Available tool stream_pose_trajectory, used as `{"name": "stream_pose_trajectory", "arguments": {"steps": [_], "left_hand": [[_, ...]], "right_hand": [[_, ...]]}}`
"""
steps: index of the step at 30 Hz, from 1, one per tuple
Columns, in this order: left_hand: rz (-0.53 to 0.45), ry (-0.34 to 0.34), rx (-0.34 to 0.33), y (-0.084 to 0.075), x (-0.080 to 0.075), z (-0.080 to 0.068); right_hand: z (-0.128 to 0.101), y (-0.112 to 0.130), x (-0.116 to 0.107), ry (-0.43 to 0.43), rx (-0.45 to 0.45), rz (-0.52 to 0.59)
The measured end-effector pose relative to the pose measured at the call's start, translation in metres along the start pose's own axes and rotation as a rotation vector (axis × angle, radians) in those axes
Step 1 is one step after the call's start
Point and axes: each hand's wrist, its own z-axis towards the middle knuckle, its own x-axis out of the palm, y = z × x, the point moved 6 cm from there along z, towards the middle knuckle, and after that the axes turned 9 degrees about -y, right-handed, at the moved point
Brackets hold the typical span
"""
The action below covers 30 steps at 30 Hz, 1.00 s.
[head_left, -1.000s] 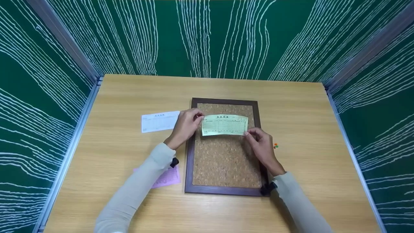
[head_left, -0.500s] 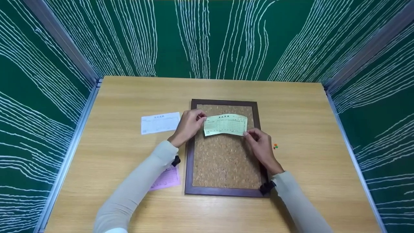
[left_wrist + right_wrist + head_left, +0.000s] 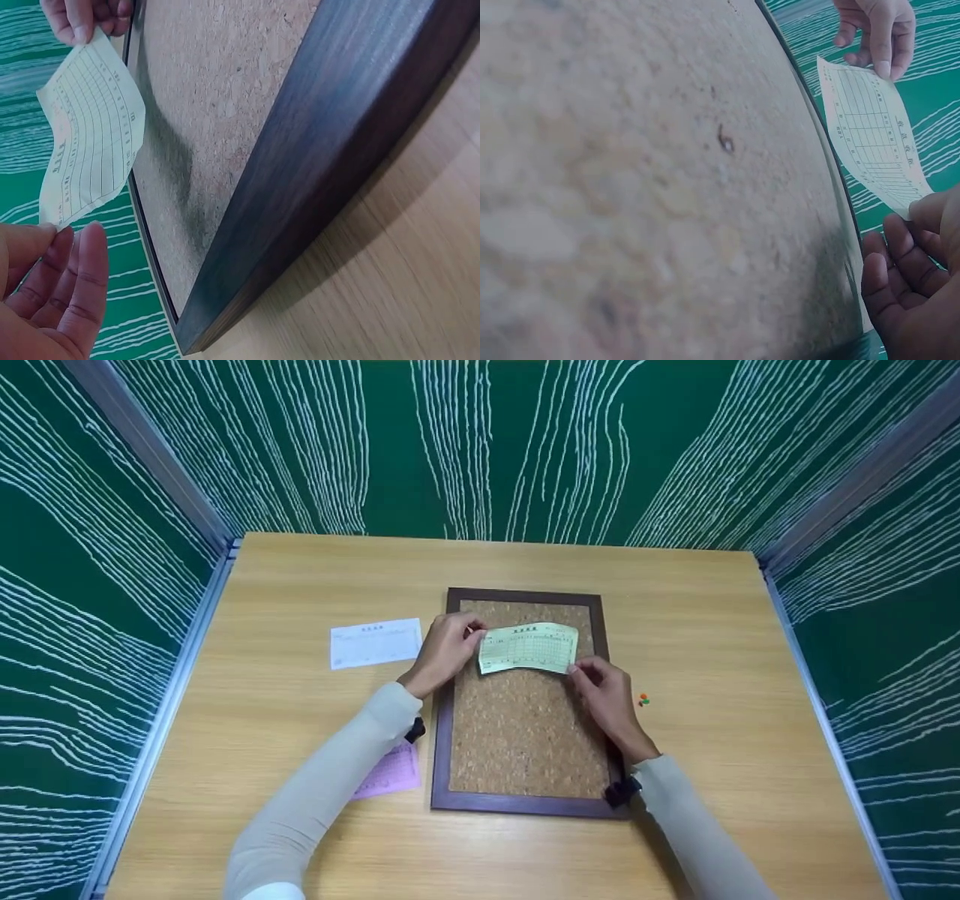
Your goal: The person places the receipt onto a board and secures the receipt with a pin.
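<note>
A pale green printed slip [image 3: 529,648] is held over the upper part of a cork board [image 3: 525,735] in a dark wooden frame. My left hand [image 3: 448,649] pinches the slip's left end between thumb and index finger. At its lower right corner, my right hand [image 3: 606,696] pinches it the same way. Between the two hands the paper bows into a curve. Both wrist views show the slip [image 3: 97,127] raised off the cork, and a shadow falls on the board [image 3: 217,75] beneath.
Left of the board, a white printed slip [image 3: 375,643] lies on the wooden table [image 3: 675,607]. A pink slip [image 3: 391,772] lies nearer, partly under the left forearm. Small orange and green pieces [image 3: 643,700] sit right of the board. Green walls with white lines surround the table.
The left hand has shifted slightly to the right with its end of the green slip, so the paper bows more. The right hand stays nearly in place.
</note>
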Motion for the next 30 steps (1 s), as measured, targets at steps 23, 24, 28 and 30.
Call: {"name": "stream_pose_trajectory", "arguments": {"steps": [23, 24, 28, 30], "left_hand": [[-0.001, -0.015, -0.062, 0.014, 0.008, 0.011], [-0.001, -0.014, -0.066, 0.014, 0.008, 0.012], [-0.003, -0.008, -0.074, 0.016, 0.011, 0.014], [-0.004, -0.009, -0.074, 0.016, 0.012, 0.015]], "right_hand": [[0.022, -0.042, 0.0, -0.004, -0.013, -0.037], [0.022, -0.042, 0.0, -0.002, -0.014, -0.048], [0.024, -0.041, 0.0, 0.0, -0.02, -0.071], [0.025, -0.041, 0.0, -0.002, -0.015, -0.073]]}}
